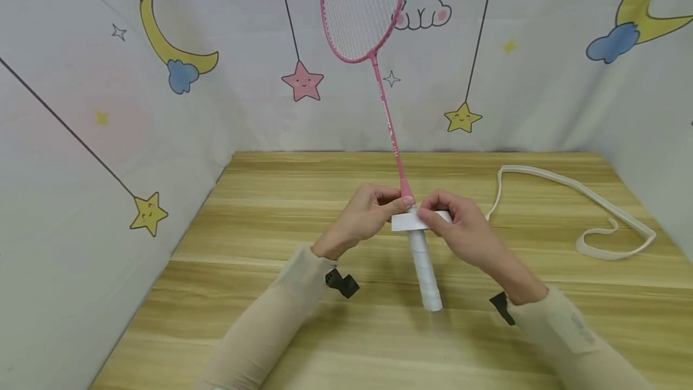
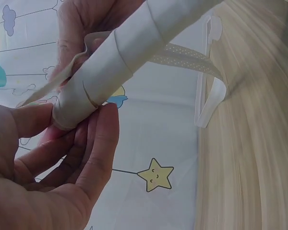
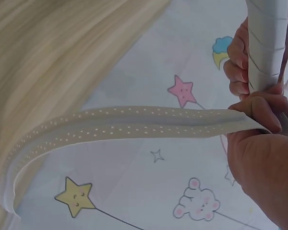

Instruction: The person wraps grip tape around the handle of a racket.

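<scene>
A pink badminton racket point(image 1: 387, 110) stands tilted, head up, its handle point(image 1: 425, 269) wrapped in overlapping turns of white grip tape. Near the top of the handle, my left hand point(image 1: 364, 219) holds the racket between thumb and fingers, also seen from below in the left wrist view. My right hand point(image 1: 460, 227) pinches the white grip tape point(image 1: 403, 222) beside the upper handle. In the right wrist view, the strip of tape point(image 3: 134, 122) runs out from my right fingers, showing rows of small holes.
The tape's long tail point(image 1: 574, 184) curves across the right side of the wooden table point(image 1: 260, 197). Behind and to the left hangs a white cloth point(image 1: 243, 107) with moons and stars, the racket head in front of it. Each wrist bears a dark camera mount point(image 1: 342, 283).
</scene>
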Tool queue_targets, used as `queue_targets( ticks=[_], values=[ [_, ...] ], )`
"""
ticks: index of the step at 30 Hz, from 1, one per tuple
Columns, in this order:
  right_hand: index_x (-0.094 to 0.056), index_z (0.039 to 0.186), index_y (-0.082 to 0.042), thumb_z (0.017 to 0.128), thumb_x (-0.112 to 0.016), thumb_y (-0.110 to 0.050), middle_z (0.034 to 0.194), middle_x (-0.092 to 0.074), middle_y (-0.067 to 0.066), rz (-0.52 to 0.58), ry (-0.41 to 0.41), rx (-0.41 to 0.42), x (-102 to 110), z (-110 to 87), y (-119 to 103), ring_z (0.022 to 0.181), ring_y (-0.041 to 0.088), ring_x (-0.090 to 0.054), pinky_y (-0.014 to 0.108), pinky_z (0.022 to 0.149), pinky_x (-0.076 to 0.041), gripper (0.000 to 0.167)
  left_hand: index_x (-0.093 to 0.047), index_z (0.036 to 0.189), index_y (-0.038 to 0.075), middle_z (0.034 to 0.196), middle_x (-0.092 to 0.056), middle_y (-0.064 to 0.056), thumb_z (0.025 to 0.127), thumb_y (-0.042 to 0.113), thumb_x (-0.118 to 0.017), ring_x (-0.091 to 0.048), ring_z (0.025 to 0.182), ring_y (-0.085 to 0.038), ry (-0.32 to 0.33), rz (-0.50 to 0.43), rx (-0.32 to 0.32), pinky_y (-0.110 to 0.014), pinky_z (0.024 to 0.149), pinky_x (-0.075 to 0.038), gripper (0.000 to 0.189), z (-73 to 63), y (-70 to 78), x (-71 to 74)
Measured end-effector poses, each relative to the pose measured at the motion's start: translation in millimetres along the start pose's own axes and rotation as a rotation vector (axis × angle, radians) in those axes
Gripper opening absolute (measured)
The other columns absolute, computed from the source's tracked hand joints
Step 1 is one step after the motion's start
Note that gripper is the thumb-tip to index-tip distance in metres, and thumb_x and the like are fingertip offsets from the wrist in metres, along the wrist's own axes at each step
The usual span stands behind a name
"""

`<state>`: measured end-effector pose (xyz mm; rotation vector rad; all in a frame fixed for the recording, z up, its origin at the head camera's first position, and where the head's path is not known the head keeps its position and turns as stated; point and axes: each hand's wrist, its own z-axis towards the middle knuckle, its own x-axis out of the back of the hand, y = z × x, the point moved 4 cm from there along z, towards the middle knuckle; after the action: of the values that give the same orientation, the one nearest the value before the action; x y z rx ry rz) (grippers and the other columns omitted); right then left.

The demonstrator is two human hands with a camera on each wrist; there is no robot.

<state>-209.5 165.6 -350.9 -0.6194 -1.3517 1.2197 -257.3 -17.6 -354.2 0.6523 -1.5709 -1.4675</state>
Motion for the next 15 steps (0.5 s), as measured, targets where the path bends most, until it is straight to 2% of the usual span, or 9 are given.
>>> queue_targets(
  ticks=[4, 7, 10, 13, 15],
  values=[
    [-0.066, 0.11, 0.004, 0.112, -0.059, -0.006, 0.087, -0.06, 0.009, -0.051, 0.016, 0.032, -0.5, 1.2, -2.6, 0.073, 0.013, -0.053, 0.025, 0.064, -0.048, 0.012, -0.078, 0.122, -0.006, 0.103, -0.079, -0.017, 0.109, 0.015, -0.067, -0.068, 0.082, -0.007, 0.008, -0.011, 0.023, -0.025, 0.073, -0.061, 0.027, -0.2, -1.3, 0.3],
    [-0.07, 0.116, 0.002, 0.111, -0.061, -0.008, 0.097, -0.068, 0.011, -0.066, 0.016, 0.023, 0.3, 1.8, -2.4, 0.081, 0.012, -0.06, 0.024, 0.072, -0.055, 0.015, -0.078, 0.124, -0.006, 0.108, -0.079, -0.021, 0.109, 0.015, -0.067, -0.069, 0.084, -0.008, 0.0, -0.022, 0.027, -0.027, 0.076, -0.064, 0.028, -0.8, -1.3, 0.2],
    [-0.073, 0.116, 0.001, 0.109, -0.067, -0.01, 0.106, -0.073, 0.011, -0.052, -0.003, -0.009, 0.9, 2.0, -0.5, 0.09, 0.012, -0.065, 0.024, 0.08, -0.058, 0.015, -0.08, 0.123, -0.005, 0.11, -0.08, -0.022, 0.11, 0.016, -0.067, -0.069, 0.085, -0.008, 0.005, -0.003, 0.018, -0.025, 0.076, -0.062, 0.027, -1.2, -1.1, 1.0],
    [-0.073, 0.109, 0.0, 0.106, -0.071, -0.011, 0.098, -0.07, 0.006, -0.062, -0.016, -0.015, 1.7, 2.9, 1.2, 0.086, 0.011, -0.061, 0.023, 0.077, -0.054, 0.012, -0.081, 0.12, -0.004, 0.107, -0.08, -0.022, 0.109, 0.016, -0.067, -0.067, 0.084, -0.007, 0.014, 0.025, 0.003, -0.024, 0.075, -0.059, 0.026, -1.1, -1.0, 2.3],
    [-0.07, 0.104, 0.0, 0.107, -0.069, -0.01, 0.089, -0.065, 0.004, -0.078, -0.01, -0.003, 2.2, 3.7, 1.1, 0.079, 0.01, -0.057, 0.024, 0.071, -0.051, 0.011, -0.079, 0.121, -0.006, 0.109, -0.08, -0.023, 0.11, 0.015, -0.067, -0.069, 0.085, -0.007, 0.005, 0.012, -0.004, -0.028, 0.079, -0.064, 0.027, -0.3, -0.9, 2.0]
  ],
)
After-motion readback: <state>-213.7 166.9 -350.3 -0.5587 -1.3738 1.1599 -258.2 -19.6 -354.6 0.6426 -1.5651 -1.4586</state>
